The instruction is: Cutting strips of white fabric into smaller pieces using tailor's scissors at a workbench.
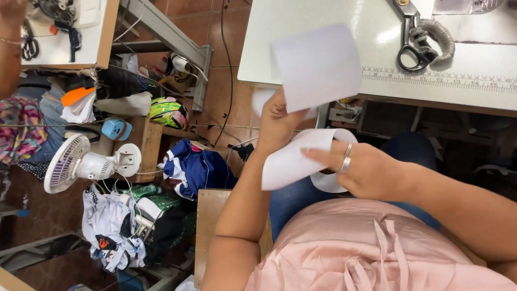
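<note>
My left hand (277, 121) grips a white piece of fabric (318, 64) and holds it up in front of the white table (301, 21). My right hand (361, 170), with rings on one finger, pinches a second white strip (293, 159) that curls over my lap. The two white pieces overlap between my hands. I wear a pink top and blue jeans.
Black-handled scissors (414, 40) lie on the table near a printed ruler strip (436, 81). On the floor to the left stand a small white fan (81, 161), piles of clothes (194, 167) and a wooden crate. Another person's arm shows at the far left edge.
</note>
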